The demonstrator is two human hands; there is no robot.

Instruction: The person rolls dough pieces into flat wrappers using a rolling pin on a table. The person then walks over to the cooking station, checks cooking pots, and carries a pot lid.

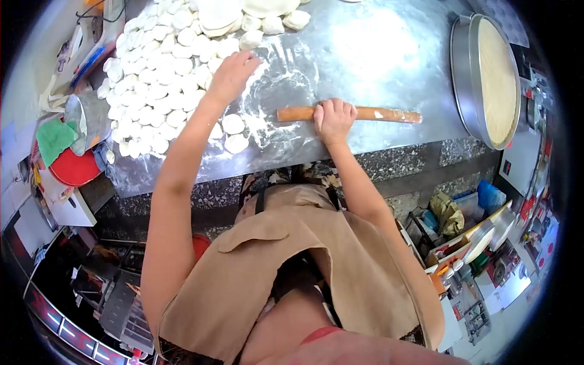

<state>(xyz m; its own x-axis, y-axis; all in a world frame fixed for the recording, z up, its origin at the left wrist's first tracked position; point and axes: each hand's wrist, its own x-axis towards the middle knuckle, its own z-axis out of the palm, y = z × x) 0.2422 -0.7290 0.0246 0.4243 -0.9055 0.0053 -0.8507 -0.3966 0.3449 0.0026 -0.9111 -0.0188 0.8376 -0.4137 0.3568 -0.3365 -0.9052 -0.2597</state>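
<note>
My right hand [335, 121] is wrapped around a wooden rolling pin [389, 114], which lies crosswise on the floured metal table [365, 79]. The pin's left end sticks out past my fist. At the right edge of the dough pieces [152, 91], my left hand [233, 76] reaches over the table with its fingers partly extended and slightly bent. No object shows in it, though the underside of the fingers is hidden. Two round dough pieces [235, 134] sit below it, near the front edge. Flat rolled dough rounds [267, 6] lie at the far side.
A large round metal pan [465, 79] holding a pale flat layer stands tilted in view at the table's right. Along the left edge are a metal scoop [85, 121], a green cloth [55, 143] and a red round item [74, 168]. Shelves with containers stand lower right.
</note>
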